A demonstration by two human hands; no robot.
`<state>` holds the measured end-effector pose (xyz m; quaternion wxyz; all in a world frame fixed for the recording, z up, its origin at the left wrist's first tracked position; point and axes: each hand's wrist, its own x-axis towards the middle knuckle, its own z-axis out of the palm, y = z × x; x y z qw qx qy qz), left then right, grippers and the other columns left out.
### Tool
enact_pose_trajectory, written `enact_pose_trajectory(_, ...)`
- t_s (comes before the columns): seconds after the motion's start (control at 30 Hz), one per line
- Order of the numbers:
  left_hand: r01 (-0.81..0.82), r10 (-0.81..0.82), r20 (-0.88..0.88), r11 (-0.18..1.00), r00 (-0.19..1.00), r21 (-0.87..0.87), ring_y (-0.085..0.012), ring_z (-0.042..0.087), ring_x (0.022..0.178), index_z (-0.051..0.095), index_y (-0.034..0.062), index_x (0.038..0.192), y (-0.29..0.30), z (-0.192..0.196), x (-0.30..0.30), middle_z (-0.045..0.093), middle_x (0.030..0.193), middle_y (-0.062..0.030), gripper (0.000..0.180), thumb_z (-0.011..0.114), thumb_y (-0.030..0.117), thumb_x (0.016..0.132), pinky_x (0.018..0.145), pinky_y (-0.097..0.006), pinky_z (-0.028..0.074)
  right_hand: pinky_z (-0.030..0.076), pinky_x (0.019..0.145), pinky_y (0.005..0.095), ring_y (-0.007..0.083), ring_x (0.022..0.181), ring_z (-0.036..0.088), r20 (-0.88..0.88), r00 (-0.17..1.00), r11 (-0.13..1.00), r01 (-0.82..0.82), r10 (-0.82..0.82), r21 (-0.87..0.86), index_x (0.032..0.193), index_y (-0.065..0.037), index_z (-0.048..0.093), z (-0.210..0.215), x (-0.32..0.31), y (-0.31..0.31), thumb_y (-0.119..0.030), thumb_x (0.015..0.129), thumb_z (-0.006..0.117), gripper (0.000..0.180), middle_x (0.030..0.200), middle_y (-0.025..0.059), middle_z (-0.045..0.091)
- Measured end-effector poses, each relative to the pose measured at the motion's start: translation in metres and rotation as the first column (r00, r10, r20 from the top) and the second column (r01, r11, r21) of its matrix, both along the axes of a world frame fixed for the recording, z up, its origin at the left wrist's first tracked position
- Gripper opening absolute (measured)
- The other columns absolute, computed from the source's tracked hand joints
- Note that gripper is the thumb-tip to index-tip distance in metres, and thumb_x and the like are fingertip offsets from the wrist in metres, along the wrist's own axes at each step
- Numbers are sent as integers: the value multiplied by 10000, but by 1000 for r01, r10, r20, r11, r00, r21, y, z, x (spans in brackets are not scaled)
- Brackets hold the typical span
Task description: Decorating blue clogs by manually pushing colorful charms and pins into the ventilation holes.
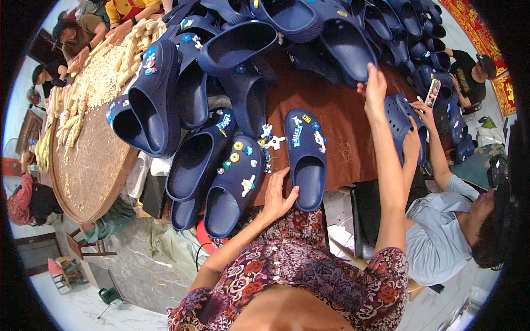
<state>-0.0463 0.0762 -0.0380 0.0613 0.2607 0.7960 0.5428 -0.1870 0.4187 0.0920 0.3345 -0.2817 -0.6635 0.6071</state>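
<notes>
Brown cloth covers the work table [337, 127], which is heaped along its far edge with dark navy foam clogs, too many and too overlapped to count. Nearer, about five clogs lie singly or in loose pairs, several dressed with small coloured plastic charms. The person's left hand [277, 194] rests with fingers spread and relaxed, gripping nothing, between two of them: its thumb side touches the heel of a navy foam clog with blue and white charms [305, 157] lying sole-down, and its other side lies against a navy foam clog with round and yellow charms [234, 185]. The right hand [375, 88] reaches far across the table, fingers extended and laid on the rim of a large plain navy foam clog [345, 47] in the heap; whether it pinches that rim cannot be told. Such moulded foam shoes look light, springy and slightly grippy, not fragile; the heel rim or the strap seems the best hold, while the pressed-in charms could pop loose if squeezed. About three loose white charms [270, 138] lie between the two near clogs. A co-worker's hand [411, 146] at the right holds another perforated navy clog [400, 118]. A round woven tray [94, 165] at the left bears pale husked cobs and kernels.
</notes>
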Motion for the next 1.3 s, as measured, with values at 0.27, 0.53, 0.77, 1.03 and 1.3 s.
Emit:
enact_pose_trajectory(0.27,-2,2,-1,1000,1000,9,-405,522,1158,461,-58,1338,2,2,1,546,1246,-251,590,677,219,863,1005,-462,406,516,728,331,93,647,476,-182,983,932,-53,-14,-358,858,-102,615,3,-35,65,-491,884,704,400,781,-7,561)
enact_pose_trajectory(0.53,-10,10,0,1000,1000,23,-399,527,1158,472,-52,1329,0,0,0,555,1240,-240,584,686,212,855,1005,-456,412,521,698,302,115,792,540,-158,987,972,-47,11,-229,1000,-76,629,-14,-21,41,-473,900,694,414,940,12,606)
enact_pose_trajectory(0.77,-5,5,11,1000,1000,21,-398,527,1152,474,-49,1324,-1,0,-1,554,1237,-238,580,688,215,854,1002,-457,413,530,643,300,162,875,602,-125,990,988,46,-65,-146,1153,-20,520,-35,-9,27,-493,948,601,522,1063,69,566)
enact_pose_trajectory(1.03,-12,11,35,999,999,34,-385,523,1172,478,-37,1326,1,7,-2,551,1244,-231,561,684,196,859,1011,-449,413,567,714,327,202,919,625,-208,965,987,157,-158,-18,1258,6,399,-89,14,-21,-223,999,470,354,1122,143,519)
enact_pose_trajectory(1.3,-34,26,132,998,991,59,-358,529,1169,480,-27,1330,2,8,-8,540,1244,-220,502,640,171,897,1018,-426,414,578,783,349,262,971,641,193,979,990,-35,62,-139,1371,99,336,-127,2,-23,-220,888,665,666,1277,254,507)
